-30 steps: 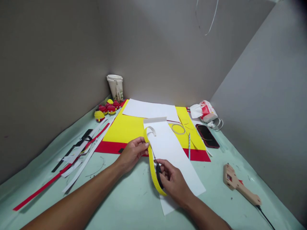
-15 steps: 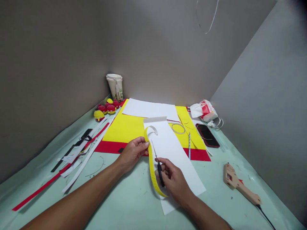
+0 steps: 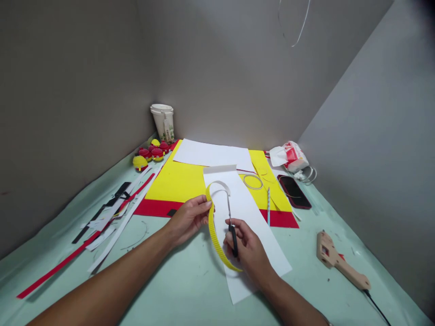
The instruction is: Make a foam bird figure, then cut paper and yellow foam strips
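My left hand pinches a yellow corrugated paper strip near its upper bend; the strip curls over at the top and sweeps down to the right. My right hand is closed round the black handles of small scissors, whose thin blades point up toward the strip's curled end. Both hands hover over a long white paper sheet that lies on the pale green table.
Yellow and red sheets lie behind. Paper offcuts spread at left, near red and yellow paper balls and a cup. At right are a phone, a tissue pack and a glue gun.
My right hand has swung the scissors up and to the right, from beside the strip's lower part toward its curled top end. The strip has bent further rightward. The left hand stays put.
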Action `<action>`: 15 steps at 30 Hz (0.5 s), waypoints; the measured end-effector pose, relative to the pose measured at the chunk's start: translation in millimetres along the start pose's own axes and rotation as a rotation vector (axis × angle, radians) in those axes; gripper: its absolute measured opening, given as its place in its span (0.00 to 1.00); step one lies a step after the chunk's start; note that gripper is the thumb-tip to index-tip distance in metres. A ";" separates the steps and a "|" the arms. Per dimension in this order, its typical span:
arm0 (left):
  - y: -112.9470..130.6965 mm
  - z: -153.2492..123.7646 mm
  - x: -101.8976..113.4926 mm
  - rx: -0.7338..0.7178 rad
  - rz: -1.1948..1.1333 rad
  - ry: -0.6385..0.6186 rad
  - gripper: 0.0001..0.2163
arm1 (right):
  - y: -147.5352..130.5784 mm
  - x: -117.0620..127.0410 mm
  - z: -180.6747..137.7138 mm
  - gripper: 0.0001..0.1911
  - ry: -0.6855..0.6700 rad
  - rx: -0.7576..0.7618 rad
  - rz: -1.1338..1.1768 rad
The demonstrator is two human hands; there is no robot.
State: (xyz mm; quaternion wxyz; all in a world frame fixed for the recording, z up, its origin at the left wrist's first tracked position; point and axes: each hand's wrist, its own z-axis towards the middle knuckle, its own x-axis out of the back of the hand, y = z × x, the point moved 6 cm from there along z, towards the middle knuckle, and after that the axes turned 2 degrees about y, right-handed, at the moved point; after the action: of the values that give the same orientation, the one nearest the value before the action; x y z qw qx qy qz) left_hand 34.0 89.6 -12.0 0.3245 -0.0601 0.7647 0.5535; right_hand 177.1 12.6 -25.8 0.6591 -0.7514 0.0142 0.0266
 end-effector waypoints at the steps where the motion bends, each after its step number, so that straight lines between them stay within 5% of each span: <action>1: -0.4 -0.1 -0.4 0.008 -0.010 -0.006 0.09 | 0.2 0.7 0.4 0.23 0.011 -0.016 0.000; 15: 4.9 -0.3 -3.2 -0.077 0.032 0.033 0.07 | -9.2 -6.5 -6.6 0.16 -0.076 0.064 -0.240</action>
State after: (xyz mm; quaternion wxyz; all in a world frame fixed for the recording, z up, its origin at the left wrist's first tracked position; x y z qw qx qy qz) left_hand 34.1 90.3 -6.2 0.3004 -0.0695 0.7489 0.5866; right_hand 171.3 7.2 -15.5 0.6813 -0.7247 -0.1002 -0.0244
